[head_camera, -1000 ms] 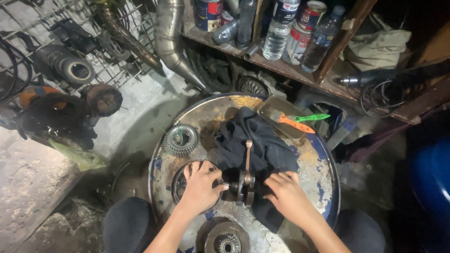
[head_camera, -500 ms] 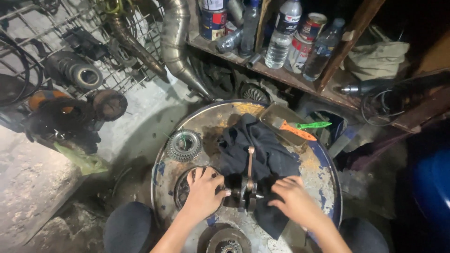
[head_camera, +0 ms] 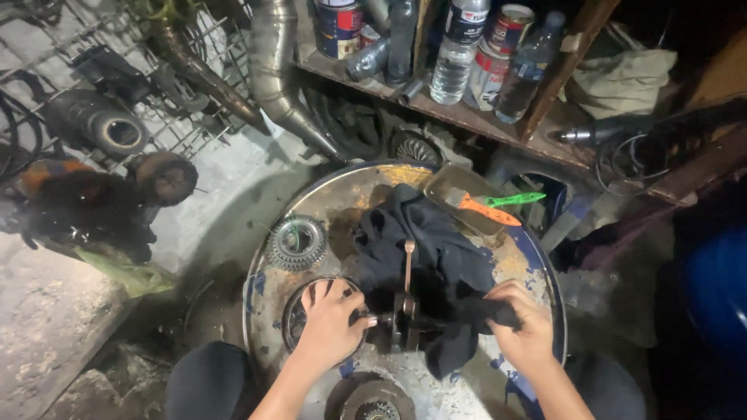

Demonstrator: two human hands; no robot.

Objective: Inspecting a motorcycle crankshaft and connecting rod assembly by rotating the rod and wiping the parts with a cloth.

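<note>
Steel crankshaft with upright connecting rod [head_camera: 406, 307] rests on crumpled black cloth [head_camera: 424, 241] atop a rusty round drum lid [head_camera: 334, 194]; left hand [head_camera: 331, 323] clamps one end, right hand [head_camera: 525, 330] grips cloth; cylindrical cans [head_camera: 342, 23] far.

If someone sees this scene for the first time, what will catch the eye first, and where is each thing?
At the centre, the left hand and the right hand grip the two ends of a crankshaft with connecting rod, lying on a black cloth on a rusty drum top. A toothed gear lies at the drum's left edge. Bright orange and green tools rest in a metal tray at the far right.
</note>
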